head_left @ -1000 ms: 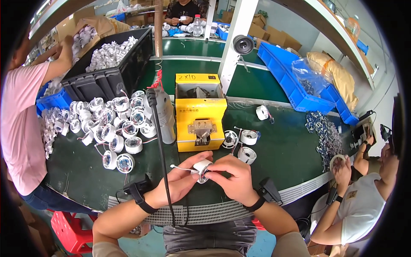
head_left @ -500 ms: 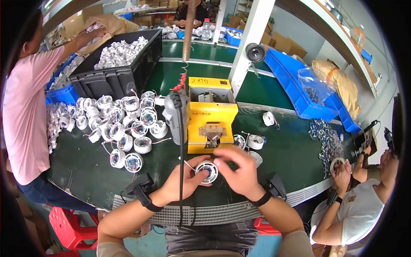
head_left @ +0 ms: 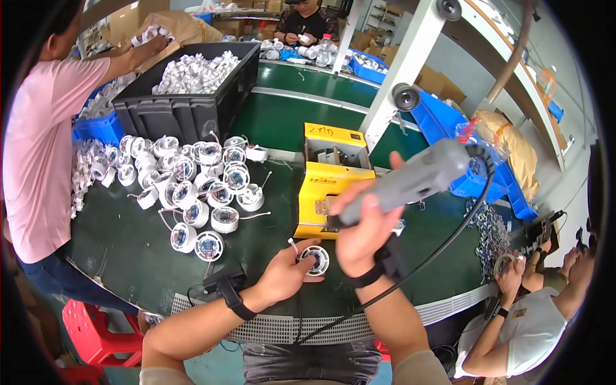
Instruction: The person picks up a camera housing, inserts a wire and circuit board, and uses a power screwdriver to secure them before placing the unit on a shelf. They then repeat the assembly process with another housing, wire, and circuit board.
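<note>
My left hand (head_left: 285, 274) pinches a white round housing (head_left: 322, 251) with a blue circuit board inside, its open face up. A short white wire with a small connector sticks out by the fingers. My right hand (head_left: 360, 239) is closed around a grey electric screwdriver (head_left: 417, 176), held tilted in front of a yellow screw feeder (head_left: 314, 186). The tool's lower end lies at the hand, and its tip cannot be made out. A black cable (head_left: 443, 247) curves from the tool's upper end down to the table edge.
Many similar white housings (head_left: 221, 192) are heaped at left, below a black crate (head_left: 186, 109) of white parts. Small metal parts (head_left: 484, 237) lie at right near blue bins (head_left: 443, 122). People work at left (head_left: 48, 154), right (head_left: 529, 333) and far side (head_left: 308, 22).
My right hand has left the housing and taken hold of the screwdriver, which hung upright beside the feeder and is now tilted, farther right. My left hand still holds the housing. The view has shifted slightly.
</note>
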The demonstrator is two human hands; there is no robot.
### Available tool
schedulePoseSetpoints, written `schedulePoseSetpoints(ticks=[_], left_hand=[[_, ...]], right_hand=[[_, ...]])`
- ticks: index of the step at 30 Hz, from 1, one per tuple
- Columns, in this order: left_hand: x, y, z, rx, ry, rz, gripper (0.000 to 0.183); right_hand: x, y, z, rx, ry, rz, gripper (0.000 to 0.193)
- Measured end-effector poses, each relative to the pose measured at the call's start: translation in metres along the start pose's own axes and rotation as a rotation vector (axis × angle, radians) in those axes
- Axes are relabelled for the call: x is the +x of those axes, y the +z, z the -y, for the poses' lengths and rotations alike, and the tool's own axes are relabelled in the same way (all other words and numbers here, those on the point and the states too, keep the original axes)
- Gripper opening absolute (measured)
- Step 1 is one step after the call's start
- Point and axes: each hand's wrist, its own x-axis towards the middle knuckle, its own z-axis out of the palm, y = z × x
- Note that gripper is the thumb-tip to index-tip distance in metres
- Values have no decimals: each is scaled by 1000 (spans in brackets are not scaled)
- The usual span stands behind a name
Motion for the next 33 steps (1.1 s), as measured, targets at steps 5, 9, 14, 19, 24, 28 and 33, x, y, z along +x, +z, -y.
schedulePoseSetpoints(ticks=[5, 9, 14, 19, 24, 28, 33], left_hand=[[2, -3, 0, 34, -38, -24, 40], [4, -6, 3, 21, -32, -30, 40], [3, -5, 3, 13, -35, -34, 39], [3, 0, 1, 6, -49, -58, 39], [3, -2, 1, -10, -41, -61, 39], [4, -1, -3, -16, -59, -76, 39], [5, -3, -3, 7, -51, -69, 37]], right_hand=[[14, -20, -17, -84, 31, -35, 47], [13, -13, -21, -78, 38, -59, 41], [13, -13, -23, -109, 54, -31, 38], [12, -18, -23, -115, 62, -16, 35], [9, -16, -20, -101, 108, 5, 34], [-5, -24, -10, -40, 94, 24, 39], [-29, -27, 1, -26, 173, 65, 47]])
